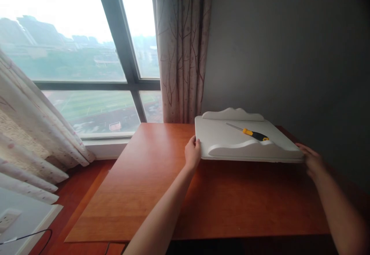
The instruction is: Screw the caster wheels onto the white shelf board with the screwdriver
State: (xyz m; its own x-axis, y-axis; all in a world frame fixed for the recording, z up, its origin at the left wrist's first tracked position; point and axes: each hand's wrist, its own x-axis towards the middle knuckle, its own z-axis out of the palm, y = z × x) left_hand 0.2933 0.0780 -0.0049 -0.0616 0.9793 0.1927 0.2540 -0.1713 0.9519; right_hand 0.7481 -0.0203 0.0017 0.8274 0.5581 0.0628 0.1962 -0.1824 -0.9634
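A white board with wavy raised edges (214,130) is held level at the back right, over the wooden table. My left hand (192,151) grips its left end, fingers closed around the edge. At the right end my right hand (310,158) grasps the opposite edge, slightly blurred. On the board's flat top lies a screwdriver (254,135) with a black and yellow handle, its shaft pointing to the back left. Neither hand touches the screwdriver. The board's underside is hidden, and I cannot tell whether it rests on the table.
The reddish-brown wooden table (144,185) stretches out in front of me. Behind it are a grey wall (274,47) and a patterned curtain (182,51). A window (81,54) is at the left. Near the lower left, a black cable (43,230) hangs by a wall socket (8,219).
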